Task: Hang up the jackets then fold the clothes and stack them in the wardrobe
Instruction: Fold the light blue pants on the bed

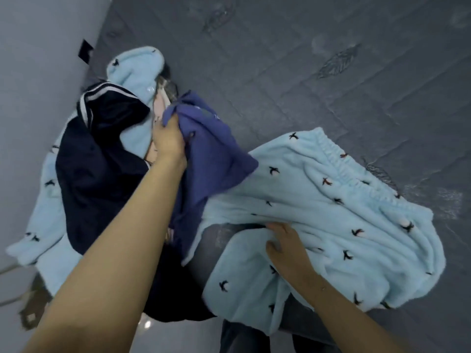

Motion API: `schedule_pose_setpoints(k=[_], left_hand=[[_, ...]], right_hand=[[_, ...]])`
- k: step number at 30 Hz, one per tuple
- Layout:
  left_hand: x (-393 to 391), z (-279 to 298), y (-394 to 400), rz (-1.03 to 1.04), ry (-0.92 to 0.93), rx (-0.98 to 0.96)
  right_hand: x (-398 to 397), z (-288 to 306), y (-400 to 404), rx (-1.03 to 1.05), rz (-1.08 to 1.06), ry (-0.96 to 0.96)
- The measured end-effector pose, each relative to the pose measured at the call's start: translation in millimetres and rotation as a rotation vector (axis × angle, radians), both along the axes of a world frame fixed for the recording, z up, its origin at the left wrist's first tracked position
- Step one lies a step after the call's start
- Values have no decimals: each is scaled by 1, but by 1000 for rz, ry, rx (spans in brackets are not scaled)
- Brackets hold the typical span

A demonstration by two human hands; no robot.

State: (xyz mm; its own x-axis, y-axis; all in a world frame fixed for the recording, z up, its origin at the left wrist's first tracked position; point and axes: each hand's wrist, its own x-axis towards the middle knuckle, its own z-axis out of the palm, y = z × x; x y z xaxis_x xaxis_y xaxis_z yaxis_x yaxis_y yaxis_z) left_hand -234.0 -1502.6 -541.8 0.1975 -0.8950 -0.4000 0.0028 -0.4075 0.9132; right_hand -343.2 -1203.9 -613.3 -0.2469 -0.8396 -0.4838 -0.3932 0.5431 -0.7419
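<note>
While my left hand [169, 138] bunches a fistful of the purple-blue garment [211, 159] near the centre of view, fingers curled tight into the cloth, my right hand [285, 247] sits at about four o'clock, its fingers pinching a fold of the light blue fleece trousers [331, 212]. Those trousers, with an elastic waistband and small dark bird shapes, spread across the grey quilted mattress [305, 72] from centre toward three o'clock. I count one purple-blue piece, hanging from my left grip over the pile's right edge and touching the trousers. At nine o'clock lies one dark navy jacket [99, 161] with two white stripes, on top of one light blue fleece top [135, 70] in the same bird print, which shows at eleven and at eight o'clock. One pinkish item [158, 105] peeks out just above my left hand; I cannot tell what it is. A faint pale mark sits on the purple-blue cloth, too blurred to read.
</note>
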Motion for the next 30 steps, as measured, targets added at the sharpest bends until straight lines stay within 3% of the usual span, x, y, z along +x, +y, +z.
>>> schedule_pose_setpoints(k=[3, 7, 10, 17, 20, 24, 26, 30], left_hand=[[-23, 19, -67, -14, -167, -170], [-43, 3, -90, -423, -275, -140], [-51, -37, -59, -629, -450, -3], [-122, -99, 41, -1204, -557, 73], [-167, -101, 56, -1248, -609, 24], [-201, -113, 73, -1283, -598, 138], [-210, -120, 88, -1285, -616, 142], [-222, -119, 122, -1090, -729, 285]], right_hand=[[5, 1, -6, 1, -31, 28], [8, -2, -14, 41, -98, 14], [2, -5, -18, 35, -151, -6], [-59, -2, 19, 10, -407, -23], [-104, -3, 54, -29, -493, 115], [-183, -18, 101, -3, -558, 284], [-222, -31, 114, 25, -513, 366], [-275, -55, 120, 83, -284, 477]])
